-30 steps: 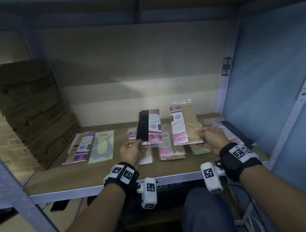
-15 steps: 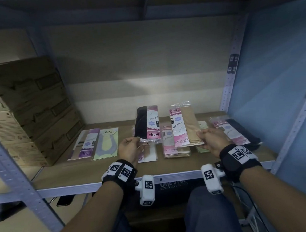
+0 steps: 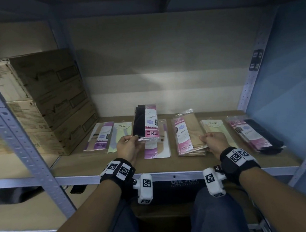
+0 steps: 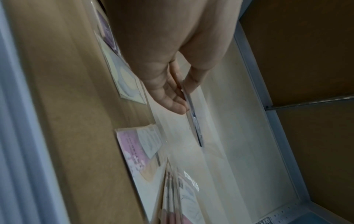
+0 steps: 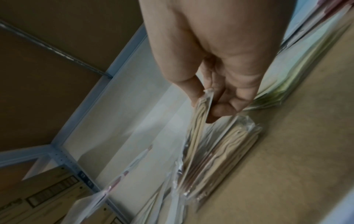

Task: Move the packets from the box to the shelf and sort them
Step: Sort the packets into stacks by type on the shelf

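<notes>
Six piles of packets are laid on the shelf [image 3: 170, 164]. A black packet [image 3: 145, 122] is pinched by the left hand [image 3: 130, 147], a beige packet [image 3: 186, 131] by the right hand [image 3: 214, 141].

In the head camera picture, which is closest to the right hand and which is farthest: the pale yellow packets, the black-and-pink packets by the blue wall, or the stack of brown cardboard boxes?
From the right hand:
1. Pale yellow packets, right beside the hand, partly under it.
2. Black-and-pink packets, further right by the blue wall.
3. Stack of brown cardboard boxes, far left of the shelf.

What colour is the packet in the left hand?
Black packet with a pink and white label, clearest in the head view.
</notes>
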